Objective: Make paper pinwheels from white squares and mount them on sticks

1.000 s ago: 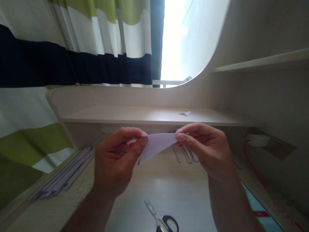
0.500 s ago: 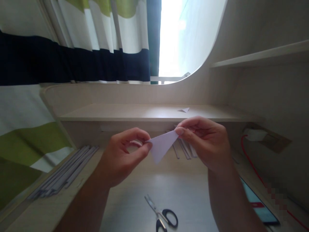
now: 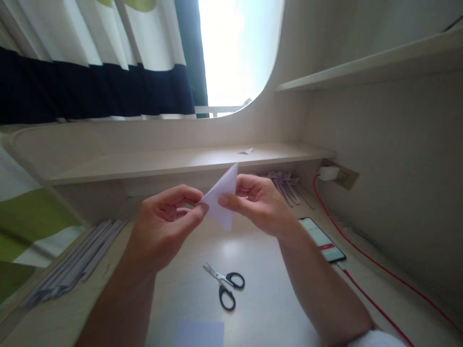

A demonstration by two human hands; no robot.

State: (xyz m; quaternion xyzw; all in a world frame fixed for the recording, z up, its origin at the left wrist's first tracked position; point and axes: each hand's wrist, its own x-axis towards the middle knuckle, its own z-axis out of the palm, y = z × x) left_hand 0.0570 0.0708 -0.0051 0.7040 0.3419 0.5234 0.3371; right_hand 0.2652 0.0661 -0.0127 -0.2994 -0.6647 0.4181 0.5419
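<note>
A folded triangle of white paper (image 3: 226,193) is held up between my two hands above the desk. My left hand (image 3: 170,217) pinches its left corner between thumb and forefinger. My right hand (image 3: 258,202) grips its right side, the thumb lying on the near face and the fingers behind, partly hidden. One point of the triangle stands upward, another hangs down. Below on the desk lie scissors (image 3: 224,284) with black handles, blades slightly apart. Nearer to me, a square sheet of pale paper (image 3: 200,333) is cut off by the bottom edge.
Long paper strips (image 3: 74,262) lie stacked at the left, and more folded strips (image 3: 284,185) lie under the shelf (image 3: 144,166). On that shelf rests a small folded paper (image 3: 246,151). A phone (image 3: 323,241) and a red cable (image 3: 333,219) are at the right.
The paper triangle has been turned so one corner points up. My right hand has shifted from its corner onto its side. The view has swung right and down, bringing the pale square sheet into sight.
</note>
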